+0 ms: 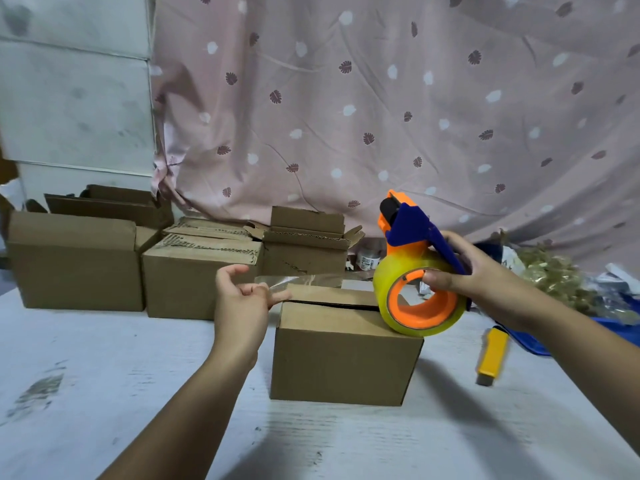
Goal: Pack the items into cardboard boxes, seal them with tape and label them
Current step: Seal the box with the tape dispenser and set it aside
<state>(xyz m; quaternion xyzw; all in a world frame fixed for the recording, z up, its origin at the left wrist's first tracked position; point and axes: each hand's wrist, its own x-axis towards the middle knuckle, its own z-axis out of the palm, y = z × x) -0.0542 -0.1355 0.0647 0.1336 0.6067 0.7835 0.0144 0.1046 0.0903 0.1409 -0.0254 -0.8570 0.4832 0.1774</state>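
Brown box (343, 355), flaps closed; right hand (479, 277) grips the tape dispenser (412, 237), left fingers (277, 297) pinch a barely visible tape strip (301, 280).

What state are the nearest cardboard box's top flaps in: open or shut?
Shut: the flaps of the box lie flat, a dark seam between them.

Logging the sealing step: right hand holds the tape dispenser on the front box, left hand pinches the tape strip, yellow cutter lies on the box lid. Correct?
No: the head view shows the yellow cutter on the table, right of the front box, not on its lid. The right hand holds the tape dispenser on it; the left hand pinches the tape strip.
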